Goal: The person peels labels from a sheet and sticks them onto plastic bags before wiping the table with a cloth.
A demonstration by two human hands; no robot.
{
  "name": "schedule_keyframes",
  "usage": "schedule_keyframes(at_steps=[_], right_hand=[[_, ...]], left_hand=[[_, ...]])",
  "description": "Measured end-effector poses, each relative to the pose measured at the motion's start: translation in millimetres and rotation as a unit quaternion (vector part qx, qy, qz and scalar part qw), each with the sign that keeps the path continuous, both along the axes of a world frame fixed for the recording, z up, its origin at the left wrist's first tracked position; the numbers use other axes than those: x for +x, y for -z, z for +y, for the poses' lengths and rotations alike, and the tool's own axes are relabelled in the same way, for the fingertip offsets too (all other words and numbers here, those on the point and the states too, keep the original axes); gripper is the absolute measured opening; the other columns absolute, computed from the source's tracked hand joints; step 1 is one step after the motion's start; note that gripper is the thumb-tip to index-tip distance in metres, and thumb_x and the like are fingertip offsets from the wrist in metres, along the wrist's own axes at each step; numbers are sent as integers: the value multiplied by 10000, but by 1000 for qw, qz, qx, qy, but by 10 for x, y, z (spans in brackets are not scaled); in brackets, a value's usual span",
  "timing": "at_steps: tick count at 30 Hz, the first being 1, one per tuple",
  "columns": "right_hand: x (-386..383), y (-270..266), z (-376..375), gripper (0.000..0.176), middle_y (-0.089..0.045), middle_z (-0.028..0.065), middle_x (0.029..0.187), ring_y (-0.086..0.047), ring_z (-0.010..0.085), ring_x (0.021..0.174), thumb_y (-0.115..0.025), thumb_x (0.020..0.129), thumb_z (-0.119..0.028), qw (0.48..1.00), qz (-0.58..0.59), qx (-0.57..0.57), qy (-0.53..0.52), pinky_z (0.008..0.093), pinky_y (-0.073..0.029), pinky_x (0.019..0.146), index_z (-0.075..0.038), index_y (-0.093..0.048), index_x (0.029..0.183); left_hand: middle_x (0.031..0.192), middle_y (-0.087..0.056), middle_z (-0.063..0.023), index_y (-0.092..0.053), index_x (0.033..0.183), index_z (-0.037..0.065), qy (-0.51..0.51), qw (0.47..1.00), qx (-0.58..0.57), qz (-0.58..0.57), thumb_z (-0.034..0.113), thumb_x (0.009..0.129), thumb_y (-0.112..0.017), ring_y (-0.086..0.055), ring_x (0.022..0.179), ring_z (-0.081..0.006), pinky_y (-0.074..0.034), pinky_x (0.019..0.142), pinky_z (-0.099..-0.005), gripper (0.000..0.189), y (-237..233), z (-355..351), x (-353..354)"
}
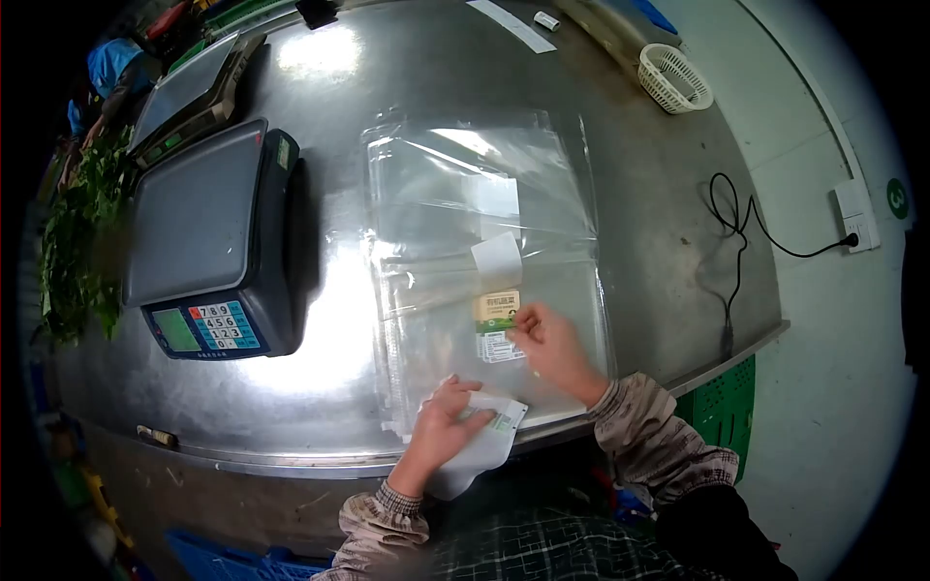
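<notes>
A stack of clear plastic bags (436,339) lies flat on the steel table in front of me. On the bags is a printed label (497,305) in cream, green and white. My right hand (554,351) has its fingers curled in a pinch at the label's right edge. Lower down, at the table's front edge, my left hand (448,426) grips a white label strip (484,441), its thumb lying over the paper. The strip hangs over the edge towards me. Two white paper pieces (497,259) show on the bags above the printed label.
To the left stands a digital scale (199,223), with a second scale (189,92) behind it. Leafy greens (82,232) lie at far left, near another person (116,73). A white basket (675,79) sits back right. A black cable (741,228) runs to the wall socket.
</notes>
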State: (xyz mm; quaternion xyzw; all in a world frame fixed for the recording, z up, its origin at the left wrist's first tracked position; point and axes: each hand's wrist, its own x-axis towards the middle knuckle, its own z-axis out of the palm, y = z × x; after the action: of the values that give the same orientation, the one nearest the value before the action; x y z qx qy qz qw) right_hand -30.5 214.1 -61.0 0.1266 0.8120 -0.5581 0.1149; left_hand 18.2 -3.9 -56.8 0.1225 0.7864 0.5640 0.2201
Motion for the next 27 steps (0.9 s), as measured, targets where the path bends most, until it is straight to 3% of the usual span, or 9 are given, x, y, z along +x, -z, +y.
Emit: schedule_keyframes(at_steps=[3,6,10,14,19,22,24,26,27], right_hand=[[-162,182,-48,408,-621,135,765,-626,318,649,-773,731,-285,994,73,80,13,431,-507,647,-28,-548,952],[-261,54,0,440,-632,162,789,-642,318,684,-787,712,-318,951,108,282,-71,425,-502,646,-29,-544,939],[-306,-227,397,503,-609,141,853,-625,301,763,-809,655,-370,908,107,386,-123,423,-497,671,-70,-551,966],[271,-126,86,370,-580,130,856,-616,288,780,-767,717,-337,886,172,308,-302,407,-493,658,-75,-606,923],[157,-10,113,207,-581,132,834,-597,265,738,-674,836,-247,955,101,111,-257,372,-470,621,-41,-646,841],[-204,-308,170,127,-600,133,830,-592,266,748,-614,879,-161,930,6,154,-333,353,-466,689,-39,-645,855],[-990,-358,300,172,-616,115,762,-596,246,739,-584,888,-214,895,351,189,-201,360,-486,715,-60,-658,904],[-1930,-1126,526,138,-616,112,719,-580,247,608,-606,842,-152,855,366,367,-22,335,-477,570,-55,-657,926],[-2099,-1616,453,138,-636,97,749,-564,189,578,-612,840,-153,865,389,311,67,301,-456,544,-44,-645,919]], left_hand=[[1159,-641,-93,-687,1001,83,-14,1000,-26,1,194,770,-755,-501,1206,-411,-403,1029,-432,265,46,27,63],[1167,-641,-87,-690,994,92,-13,1000,-14,9,207,770,-759,-488,1225,-407,-405,1026,-430,261,107,23,59],[1158,-648,-91,-687,994,76,-18,1000,-13,14,178,767,-761,-516,1203,-385,-412,1020,-437,259,79,27,88],[1123,-656,-106,-685,993,55,-44,999,17,18,138,776,-754,-558,1151,-353,-433,1000,-417,243,46,18,89],[1115,-633,-141,-650,886,12,198,965,172,-9,106,756,-764,-589,1074,-330,-455,940,-387,198,-512,48,226],[1091,-640,-157,-628,832,-5,100,992,75,-24,131,762,-760,-585,1081,-351,-426,993,-404,202,-227,28,88],[1093,-643,-164,-629,830,-6,80,996,-18,48,146,765,-758,-581,1092,-360,-404,1028,-415,209,46,3,18],[1179,-623,-150,-654,864,2,54,999,-3,-7,134,780,-745,-528,1191,-319,-338,1082,-420,181,30,57,115],[1221,-612,-143,-666,882,6,35,999,3,-34,128,788,-739,-501,1240,-299,-305,1109,-422,170,11,56,142]])
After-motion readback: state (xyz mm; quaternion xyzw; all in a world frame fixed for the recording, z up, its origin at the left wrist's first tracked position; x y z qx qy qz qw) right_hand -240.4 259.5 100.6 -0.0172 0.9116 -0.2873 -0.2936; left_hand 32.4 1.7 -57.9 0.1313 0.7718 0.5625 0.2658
